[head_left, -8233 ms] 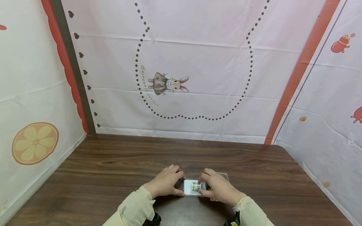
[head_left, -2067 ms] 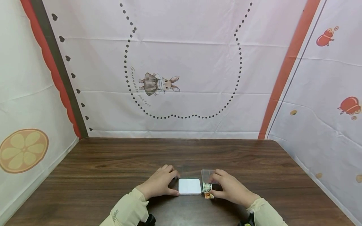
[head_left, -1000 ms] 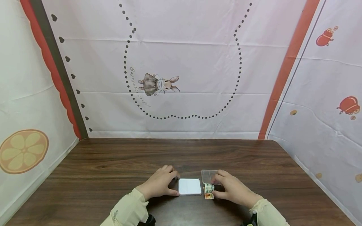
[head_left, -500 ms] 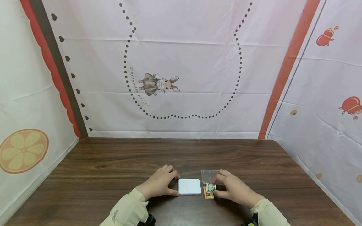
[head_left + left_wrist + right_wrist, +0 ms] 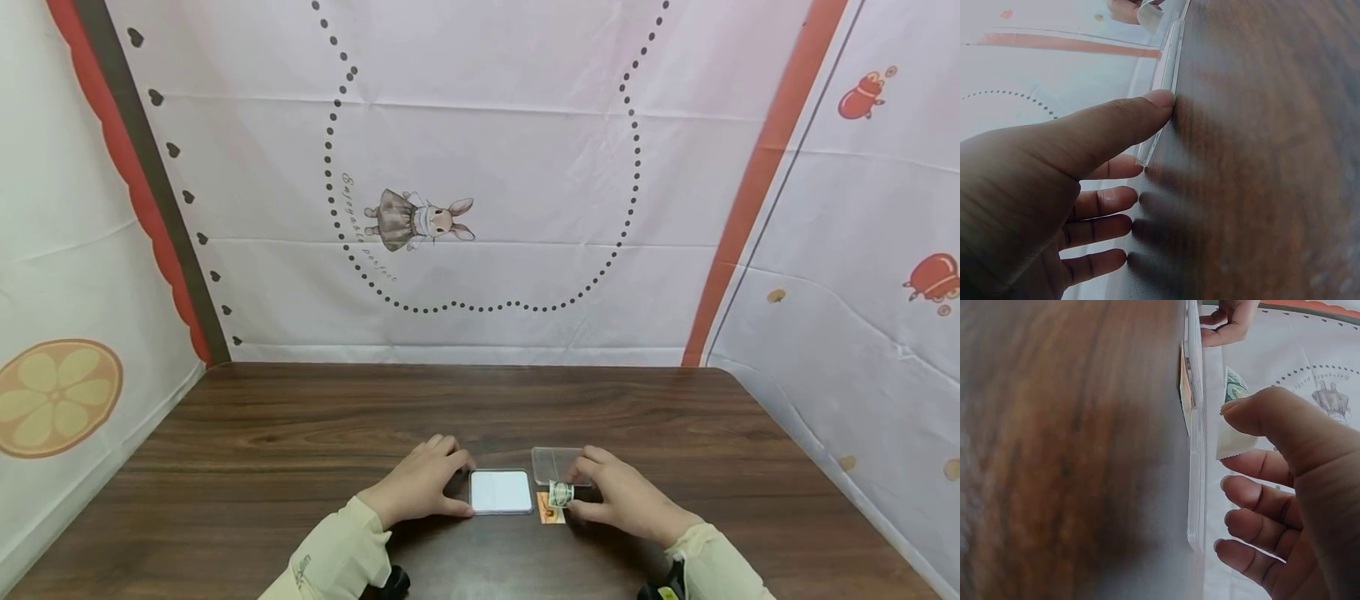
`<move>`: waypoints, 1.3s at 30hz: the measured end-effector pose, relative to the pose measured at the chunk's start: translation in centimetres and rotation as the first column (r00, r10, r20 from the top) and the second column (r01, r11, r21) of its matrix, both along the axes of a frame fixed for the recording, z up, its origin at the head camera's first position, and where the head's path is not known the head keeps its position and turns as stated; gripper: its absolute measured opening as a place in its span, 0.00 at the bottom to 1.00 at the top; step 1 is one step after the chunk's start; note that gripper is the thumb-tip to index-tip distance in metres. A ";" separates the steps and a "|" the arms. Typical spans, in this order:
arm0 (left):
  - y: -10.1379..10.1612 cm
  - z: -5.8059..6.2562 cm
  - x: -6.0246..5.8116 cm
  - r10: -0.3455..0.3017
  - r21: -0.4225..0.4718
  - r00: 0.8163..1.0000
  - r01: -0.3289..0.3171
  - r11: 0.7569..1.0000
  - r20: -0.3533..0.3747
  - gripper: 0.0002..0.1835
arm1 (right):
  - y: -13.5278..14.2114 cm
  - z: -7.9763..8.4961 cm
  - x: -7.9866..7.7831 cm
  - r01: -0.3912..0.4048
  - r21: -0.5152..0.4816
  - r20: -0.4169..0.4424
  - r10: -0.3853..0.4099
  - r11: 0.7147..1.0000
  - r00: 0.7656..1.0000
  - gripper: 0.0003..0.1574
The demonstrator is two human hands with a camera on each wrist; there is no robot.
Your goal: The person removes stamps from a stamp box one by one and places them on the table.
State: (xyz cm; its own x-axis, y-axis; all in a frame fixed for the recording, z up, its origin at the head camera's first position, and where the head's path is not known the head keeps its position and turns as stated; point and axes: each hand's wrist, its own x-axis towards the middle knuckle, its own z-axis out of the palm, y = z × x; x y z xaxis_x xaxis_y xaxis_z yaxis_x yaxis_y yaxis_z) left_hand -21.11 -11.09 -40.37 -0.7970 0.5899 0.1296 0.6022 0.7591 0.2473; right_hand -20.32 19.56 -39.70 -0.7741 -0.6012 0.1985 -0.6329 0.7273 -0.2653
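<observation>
My right hand (image 5: 626,498) pinches the curved green stamp (image 5: 561,493) between thumb and forefinger, while my left hand (image 5: 417,485), fingers spread, grips the left end of the clear case (image 5: 510,512).

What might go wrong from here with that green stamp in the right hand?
The green stamp looks bowed in the right hand, so a harder pinch might crease it. In the head view it overlaps the orange stamp, so lowering it might nudge that one. The clear plastic piece sits close; the hand might bump it.
</observation>
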 end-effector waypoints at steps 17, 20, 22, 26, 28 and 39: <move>-0.1 0.0 -0.1 0.005 -0.013 1.000 -0.005 1.000 0.000 0.28 | 0.4 0.1 -0.2 0.010 0.013 -0.002 -0.010 1.000 1.000 0.11; -0.1 0.0 -0.2 0.004 -0.016 1.000 -0.004 1.000 -0.002 0.28 | 0.5 0.2 -0.2 0.008 0.011 0.005 -0.008 1.000 1.000 0.11; -0.1 0.0 -0.3 0.004 -0.015 1.000 -0.004 1.000 -0.005 0.28 | 0.6 0.3 -0.2 0.007 0.008 0.013 -0.007 1.000 1.000 0.11; -0.1 -0.1 -0.3 0.004 -0.016 1.000 -0.004 1.000 -0.006 0.28 | 0.7 0.4 -0.2 0.008 0.011 0.021 -0.008 1.000 1.000 0.12; -0.1 -0.1 -0.3 0.004 -0.015 1.000 -0.004 1.000 -0.007 0.28 | 0.7 0.4 -0.2 0.009 0.014 0.024 -0.009 1.000 1.000 0.12; 0.0 -0.2 -0.2 0.003 -0.011 1.000 -0.003 1.000 -0.009 0.28 | 0.9 0.5 -0.1 0.013 0.030 0.050 -0.014 0.999 0.999 0.12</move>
State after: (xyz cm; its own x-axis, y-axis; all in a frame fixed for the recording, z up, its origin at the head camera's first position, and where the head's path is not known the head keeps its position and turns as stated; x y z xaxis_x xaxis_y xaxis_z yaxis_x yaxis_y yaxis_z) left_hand -21.36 -11.12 -40.62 -0.7977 0.5889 0.1299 0.6018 0.7637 0.2337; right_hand -20.46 20.44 -39.17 -0.7906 -0.5957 0.1418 -0.6096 0.7437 -0.2744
